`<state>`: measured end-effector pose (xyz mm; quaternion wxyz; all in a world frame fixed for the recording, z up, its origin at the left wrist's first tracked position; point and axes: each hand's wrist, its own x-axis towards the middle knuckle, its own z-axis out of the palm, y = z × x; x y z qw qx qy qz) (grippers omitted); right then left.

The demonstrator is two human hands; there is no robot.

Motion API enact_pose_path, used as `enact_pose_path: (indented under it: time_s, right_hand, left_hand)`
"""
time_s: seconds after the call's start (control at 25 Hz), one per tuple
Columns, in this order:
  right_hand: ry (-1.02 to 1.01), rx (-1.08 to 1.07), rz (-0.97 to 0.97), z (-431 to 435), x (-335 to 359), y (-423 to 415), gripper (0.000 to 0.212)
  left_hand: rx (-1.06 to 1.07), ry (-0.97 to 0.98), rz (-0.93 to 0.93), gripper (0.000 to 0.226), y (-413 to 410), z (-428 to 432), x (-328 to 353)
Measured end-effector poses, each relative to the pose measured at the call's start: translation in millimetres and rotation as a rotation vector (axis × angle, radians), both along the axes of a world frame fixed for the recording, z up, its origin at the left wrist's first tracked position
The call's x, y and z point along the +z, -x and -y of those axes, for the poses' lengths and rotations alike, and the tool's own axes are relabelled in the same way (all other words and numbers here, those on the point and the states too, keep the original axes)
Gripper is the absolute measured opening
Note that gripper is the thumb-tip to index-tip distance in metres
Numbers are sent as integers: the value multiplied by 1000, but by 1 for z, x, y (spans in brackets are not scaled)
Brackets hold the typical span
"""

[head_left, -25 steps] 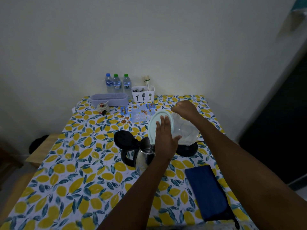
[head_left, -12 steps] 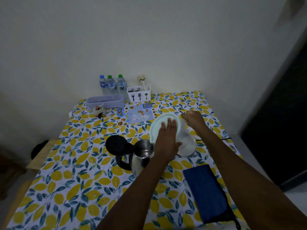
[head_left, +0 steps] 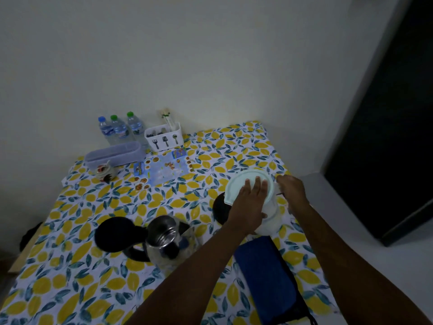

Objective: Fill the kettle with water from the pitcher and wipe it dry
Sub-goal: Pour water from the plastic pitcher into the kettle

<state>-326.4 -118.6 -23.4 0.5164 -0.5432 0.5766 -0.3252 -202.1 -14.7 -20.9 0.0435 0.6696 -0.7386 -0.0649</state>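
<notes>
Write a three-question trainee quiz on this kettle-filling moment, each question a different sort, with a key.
1. True or false: the kettle stands with its lid flipped open.
2. Which hand lies flat on the pitcher lid? A) left hand B) right hand C) neither
3. Fill in: the folded cloth beside the kettle is ____ in colour.

Key
1. True: the steel mouth is uncovered.
2. A: the left palm presses on the lid, while the right hand grips the pitcher at its far side.
3. Blue.
</notes>
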Motion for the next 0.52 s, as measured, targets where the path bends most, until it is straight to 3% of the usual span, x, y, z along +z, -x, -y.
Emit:
enact_pose_path:
  time_s: [0.32,0.52]
  right_hand:
    - [-18,-151,15,58,-42,51,26]
    - [-90,-163,77,87,-61,58,20]
  left_hand:
    - [-96,-91,162,97,49,70,-25]
    - [2,-50,151,93,72,83,-33]
